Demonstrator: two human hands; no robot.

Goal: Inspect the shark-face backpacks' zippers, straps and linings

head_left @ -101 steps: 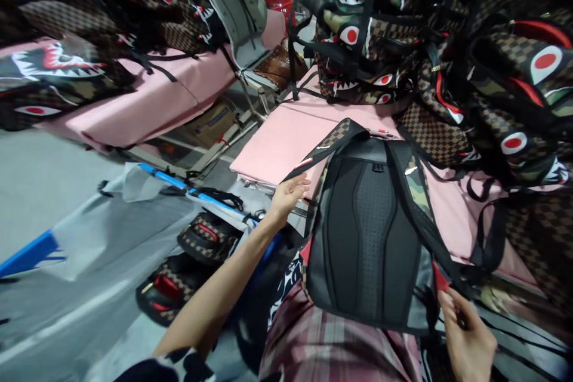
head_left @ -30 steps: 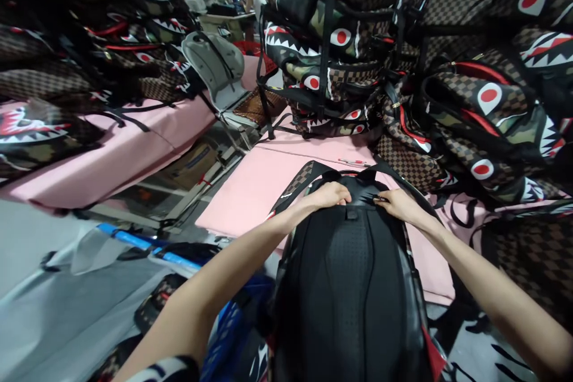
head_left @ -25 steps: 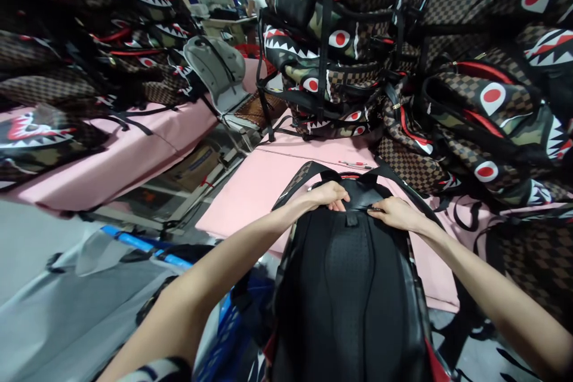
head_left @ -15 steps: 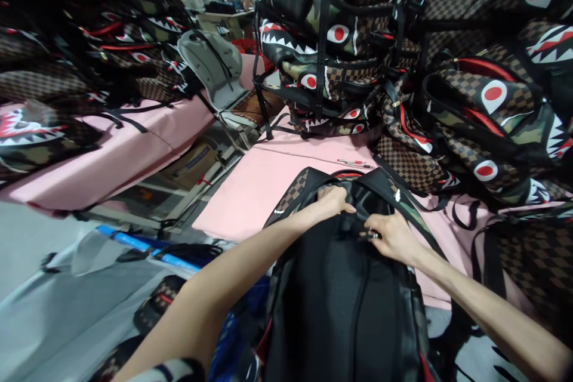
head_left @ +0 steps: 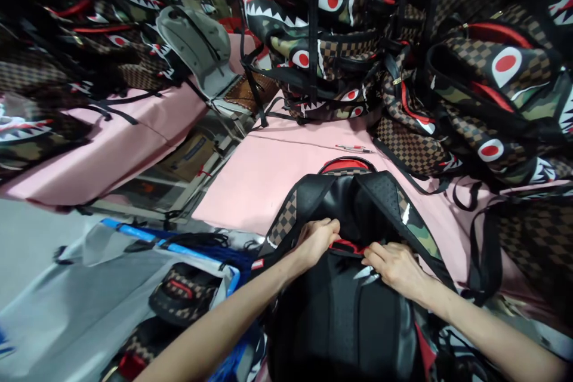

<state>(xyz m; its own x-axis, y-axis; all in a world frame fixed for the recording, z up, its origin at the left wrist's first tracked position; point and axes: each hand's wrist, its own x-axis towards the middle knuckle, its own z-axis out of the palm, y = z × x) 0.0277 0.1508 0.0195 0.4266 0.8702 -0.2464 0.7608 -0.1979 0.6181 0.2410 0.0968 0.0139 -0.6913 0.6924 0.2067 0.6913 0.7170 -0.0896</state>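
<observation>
A black backpack (head_left: 349,316) lies in front of me, its back panel and straps facing up. My left hand (head_left: 319,242) pinches the edge of an opening on it, left of a strip of red lining (head_left: 347,246). My right hand (head_left: 394,265) grips the same edge from the right, fingers closed. From under the right hand stick two pointed silver blades of small thread snips (head_left: 367,275); their handle is hidden in the palm. Checked and camouflage side panels (head_left: 286,215) flank the straps.
A pink-covered table (head_left: 242,185) bears a red pen (head_left: 351,147). Stacked shark-face backpacks (head_left: 322,59) rise behind, with more at right (head_left: 492,101) and left (head_left: 111,30). A grey chair (head_left: 197,48) stands behind left. A blue-rimmed bin (head_left: 129,230) at lower left holds checked bags.
The backpack's top has spread flatter, showing its red-lined handle. Both hands have moved down and now hold the opening's edge, where red lining shows. The snips' blades have come into clear view.
</observation>
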